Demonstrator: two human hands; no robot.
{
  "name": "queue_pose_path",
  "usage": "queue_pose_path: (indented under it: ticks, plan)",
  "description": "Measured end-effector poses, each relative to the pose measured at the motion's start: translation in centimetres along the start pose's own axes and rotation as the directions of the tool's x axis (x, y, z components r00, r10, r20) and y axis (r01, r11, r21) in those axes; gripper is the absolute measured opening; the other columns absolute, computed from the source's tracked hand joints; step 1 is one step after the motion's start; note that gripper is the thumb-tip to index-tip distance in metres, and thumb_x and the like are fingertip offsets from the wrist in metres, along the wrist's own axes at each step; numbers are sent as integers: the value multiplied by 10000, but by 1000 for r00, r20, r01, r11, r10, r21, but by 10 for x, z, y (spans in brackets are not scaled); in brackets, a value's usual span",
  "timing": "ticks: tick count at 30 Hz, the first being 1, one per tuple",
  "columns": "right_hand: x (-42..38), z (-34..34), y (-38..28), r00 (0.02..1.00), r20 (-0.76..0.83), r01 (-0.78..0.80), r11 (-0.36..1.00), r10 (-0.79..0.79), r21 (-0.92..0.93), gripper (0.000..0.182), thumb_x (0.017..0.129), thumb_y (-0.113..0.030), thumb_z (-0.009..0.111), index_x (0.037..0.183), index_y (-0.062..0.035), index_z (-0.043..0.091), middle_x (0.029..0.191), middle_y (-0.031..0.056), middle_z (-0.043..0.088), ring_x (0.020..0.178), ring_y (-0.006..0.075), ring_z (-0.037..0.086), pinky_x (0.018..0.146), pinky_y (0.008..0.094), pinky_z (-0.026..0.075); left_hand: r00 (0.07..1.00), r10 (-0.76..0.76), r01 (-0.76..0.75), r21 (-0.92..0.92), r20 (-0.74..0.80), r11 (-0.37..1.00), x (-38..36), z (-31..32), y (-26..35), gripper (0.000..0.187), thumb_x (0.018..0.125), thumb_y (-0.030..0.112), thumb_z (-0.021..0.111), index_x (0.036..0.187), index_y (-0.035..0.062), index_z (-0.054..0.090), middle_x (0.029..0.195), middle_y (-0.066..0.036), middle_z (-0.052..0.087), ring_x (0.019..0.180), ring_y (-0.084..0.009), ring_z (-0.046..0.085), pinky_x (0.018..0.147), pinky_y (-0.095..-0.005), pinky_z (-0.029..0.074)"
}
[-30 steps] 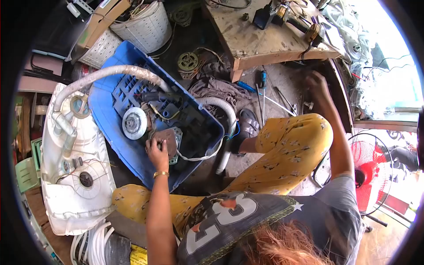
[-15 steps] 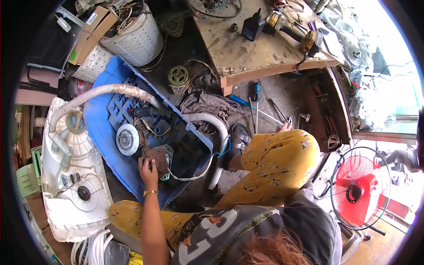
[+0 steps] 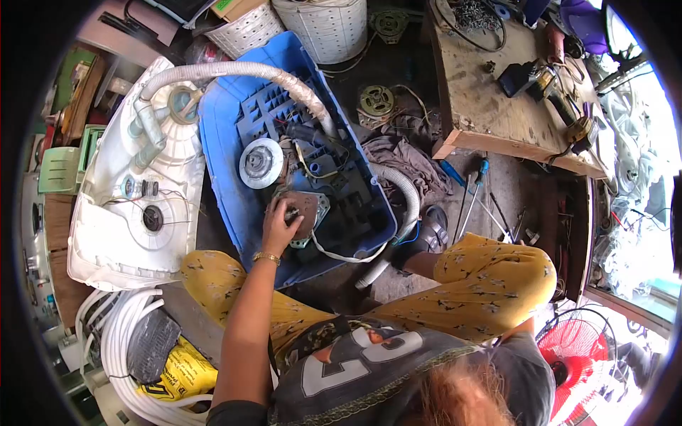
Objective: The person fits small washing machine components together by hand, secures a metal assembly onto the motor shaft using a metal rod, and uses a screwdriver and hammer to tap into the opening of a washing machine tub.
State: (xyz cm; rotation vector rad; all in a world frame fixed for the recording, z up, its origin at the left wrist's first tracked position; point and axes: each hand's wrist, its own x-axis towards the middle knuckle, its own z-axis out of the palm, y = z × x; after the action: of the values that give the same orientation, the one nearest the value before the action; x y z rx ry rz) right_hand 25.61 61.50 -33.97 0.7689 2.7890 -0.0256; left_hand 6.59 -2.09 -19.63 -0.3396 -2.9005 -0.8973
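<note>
My left hand point(image 3: 278, 226), with a gold bracelet at the wrist, has its fingers curled round the near side of a rusty brown motor point(image 3: 307, 206) with a metal mounting plate. The motor lies inside a blue plastic washing machine tub housing point(image 3: 222, 177), and a white cable runs from it. Beside it in the housing is a round grey-white pulley point(image 3: 261, 163). My right forearm point(image 3: 524, 328) shows behind my right knee; the right hand is almost wholly hidden there, near screwdrivers point(image 3: 483, 170) on the floor.
A ribbed grey hose point(image 3: 234, 69) arches over the housing. Left of it lies a white plastic shell point(image 3: 106, 213). A wooden workbench point(image 3: 490, 99) holds a cordless drill point(image 3: 558, 99). A coil of white tubing point(image 3: 117, 348) lies at lower left, a red fan point(image 3: 579, 362) at lower right.
The view has swung so that the scene sits further right and shows more of the lower left. My left hand stays on the motor. My right hand, partly visible before, is now mostly hidden.
</note>
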Motion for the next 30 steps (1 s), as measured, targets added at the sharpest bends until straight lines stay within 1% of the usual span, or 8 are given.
queue_pose_path:
  ticks: [5, 10, 12, 13, 20, 23, 26, 30]
  plan:
    - [12, -111, 52, 953, -138, 284, 955, -270, 92, 179, 832, -167, 639, 993, -88, 637, 892, 161, 662, 747, 316, 646, 647, 385, 497, 997, -47, 48, 20, -60, 999, -3, 8, 0, 194, 765, 159, 664, 883, 21, 598, 1010, -157, 556, 941, -375, 540, 826, -445, 438]
    - [14, -277, -50, 878, -96, 469, 807, -468, 358, 239, 744, -152, 689, 930, -15, 630, 776, 193, 623, 747, 393, 604, 652, 403, 478, 975, -33, 67, 146, -219, 987, -6, 26, -13, 274, 755, 203, 685, 915, 0, 591, 1028, -189, 564, 945, -399, 543, 834, -464, 444]
    - [37, -304, -98, 732, -81, 681, 725, -677, 103, 207, 764, -165, 670, 901, -16, 628, 772, 184, 617, 731, 380, 597, 657, 411, 467, 965, -86, 119, 120, -249, 986, -6, 25, -3, 325, 748, 225, 697, 955, 4, 577, 1043, -194, 559, 942, -403, 543, 831, -469, 444]
    - [26, -327, -150, 656, -158, 748, 606, -738, 271, 169, 802, -178, 640, 844, -18, 605, 758, 170, 605, 721, 379, 581, 654, 424, 455, 957, -116, 149, 107, -265, 983, -7, 26, 1, 352, 745, 236, 702, 975, 5, 570, 1051, -197, 557, 941, -405, 544, 829, -471, 445]
    - [40, -304, -390, 203, -261, 943, 117, -944, 312, 263, 847, -247, 625, 1065, -99, 626, 936, 119, 659, 900, 339, 607, 803, 403, 480, 943, -197, 223, 70, -268, 972, -10, 28, 2, 400, 680, 237, 761, 934, 31, 531, 997, -179, 541, 937, -405, 528, 817, -483, 438]
    - [56, -285, -437, 149, -102, 955, 116, -984, 271, 248, 834, -250, 631, 1051, -131, 621, 909, 82, 662, 910, 310, 612, 818, 398, 462, 934, -230, 242, 11, -272, 970, -8, 24, 9, 332, 679, 197, 766, 882, 47, 551, 972, -142, 553, 934, -372, 527, 831, -463, 422]
    - [64, -262, -448, 293, -71, 954, 286, -954, 89, 226, 824, -250, 636, 1030, -157, 621, 904, 58, 659, 932, 283, 611, 835, 458, 429, 925, -214, 228, 9, -314, 974, -6, 27, 5, 309, 672, 186, 772, 842, 42, 559, 966, -149, 554, 925, -375, 527, 820, -462, 427]
    - [81, -227, -448, 333, -70, 915, 303, -940, 267, 206, 831, -252, 629, 1021, -172, 628, 940, 48, 658, 972, 269, 600, 866, 538, 376, 929, -227, 237, -1, -292, 972, -5, 27, 4, 318, 672, 208, 770, 850, 41, 567, 995, -172, 558, 965, -390, 523, 869, -480, 419]
